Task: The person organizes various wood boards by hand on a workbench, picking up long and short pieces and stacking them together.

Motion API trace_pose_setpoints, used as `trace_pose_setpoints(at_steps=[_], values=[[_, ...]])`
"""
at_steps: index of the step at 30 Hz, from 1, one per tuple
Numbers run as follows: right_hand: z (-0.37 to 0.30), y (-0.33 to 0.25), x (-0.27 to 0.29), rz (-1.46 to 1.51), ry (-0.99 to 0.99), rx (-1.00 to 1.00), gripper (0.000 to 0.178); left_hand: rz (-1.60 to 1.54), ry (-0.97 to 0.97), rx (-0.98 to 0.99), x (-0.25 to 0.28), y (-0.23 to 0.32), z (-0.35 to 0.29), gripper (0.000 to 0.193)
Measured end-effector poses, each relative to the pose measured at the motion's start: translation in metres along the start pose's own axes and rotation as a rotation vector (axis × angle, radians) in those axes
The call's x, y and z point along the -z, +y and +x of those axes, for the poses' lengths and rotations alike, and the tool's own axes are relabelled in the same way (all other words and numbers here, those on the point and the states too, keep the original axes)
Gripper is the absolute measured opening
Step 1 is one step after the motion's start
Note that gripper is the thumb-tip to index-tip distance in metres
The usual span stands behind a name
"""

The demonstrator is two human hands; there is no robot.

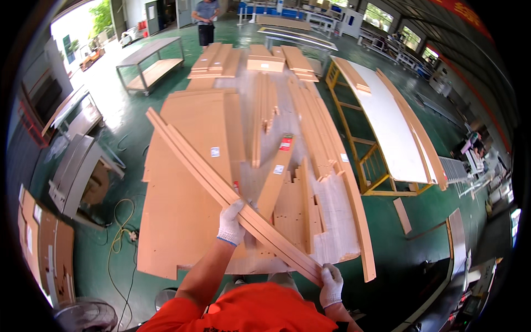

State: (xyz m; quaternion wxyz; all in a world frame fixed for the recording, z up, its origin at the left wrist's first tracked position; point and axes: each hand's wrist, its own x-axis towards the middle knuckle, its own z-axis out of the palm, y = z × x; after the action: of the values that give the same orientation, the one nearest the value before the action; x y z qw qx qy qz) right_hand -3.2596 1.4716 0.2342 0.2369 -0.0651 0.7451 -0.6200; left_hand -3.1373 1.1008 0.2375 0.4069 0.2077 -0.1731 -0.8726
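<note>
The strips (196, 166) are in the air, lying slantwise over the bench (338, 216), so the work looks to be in mid-handling: they are lifted and gripped but not set down. The left hand (231, 224) is closed around them partway along, and the right hand (332, 284) grips their near end, beyond the bench's near edge; both wear pale gloves. Much sorting seems done already, since like pieces lie together, though how much is left I cannot tell. Counting, there is one bundle held (at least two strips, perhaps three, pressed too close to be sure). On the bench lie one pile of wide panels (191, 221) at the left, its layers too thin to count; one plank (271, 191) with a red label and a white one; one group of narrow sticks (258, 122) in the middle; one row of long rails (315, 127) at the right; and one cluster of short holed pieces (287, 213) nearer. Three stacks (265, 62) stand across the far end. One yellow rack (381, 192) stands to the right, and one person (206, 16) beyond.
</note>
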Motion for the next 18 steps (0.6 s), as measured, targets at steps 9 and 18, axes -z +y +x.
trace_pose_setpoints(at_steps=[9,18], values=[[0.066,-0.06,0.051,-0.964,-0.181,0.417,0.069,0.217,0.029,0.43,-0.071,-0.204,0.161,0.033],[0.245,-0.127,-0.007,-1.011,-0.279,0.213,0.073,0.335,-0.014,0.511,-0.096,-0.295,0.315,0.054]])
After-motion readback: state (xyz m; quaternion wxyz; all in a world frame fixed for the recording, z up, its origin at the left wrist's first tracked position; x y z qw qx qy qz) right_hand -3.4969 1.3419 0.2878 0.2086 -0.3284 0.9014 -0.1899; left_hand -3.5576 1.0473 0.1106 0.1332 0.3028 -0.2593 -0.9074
